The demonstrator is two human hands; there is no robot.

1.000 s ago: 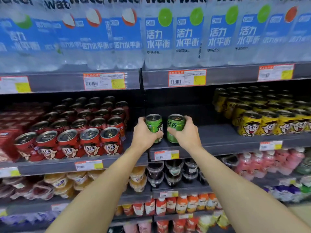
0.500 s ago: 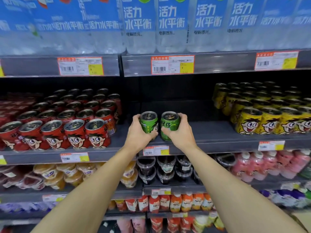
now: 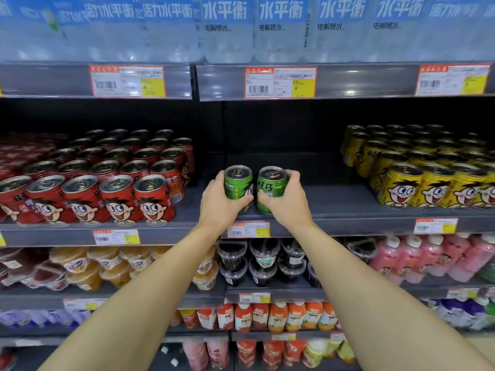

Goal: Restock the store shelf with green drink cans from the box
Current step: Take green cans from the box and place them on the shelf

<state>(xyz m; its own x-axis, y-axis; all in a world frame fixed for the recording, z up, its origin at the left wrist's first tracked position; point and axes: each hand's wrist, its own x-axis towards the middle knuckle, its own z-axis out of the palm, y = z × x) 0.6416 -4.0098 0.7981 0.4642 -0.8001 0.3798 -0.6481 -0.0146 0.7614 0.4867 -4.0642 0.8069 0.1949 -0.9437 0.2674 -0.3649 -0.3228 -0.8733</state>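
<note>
Two green drink cans stand upright side by side at the front of the grey shelf (image 3: 334,210), in the bare gap between the red and yellow cans. My left hand (image 3: 217,207) grips the left green can (image 3: 237,183), fingers wrapped round its side. My right hand (image 3: 290,204) grips the right green can (image 3: 271,188) in the same way. Whether the cans rest on the shelf or hover just above it is hidden by my hands. The box is out of view.
Rows of red cans (image 3: 120,199) fill the shelf to the left, yellow cans (image 3: 417,183) to the right. Dark space runs behind the green cans. Water bottle packs (image 3: 241,28) sit on the shelf above; cups and bottles fill lower shelves.
The view has tilted down a little, so the shelves sit higher in frame. Both hands still hold the two green cans at the shelf front, pushed slightly deeper.
</note>
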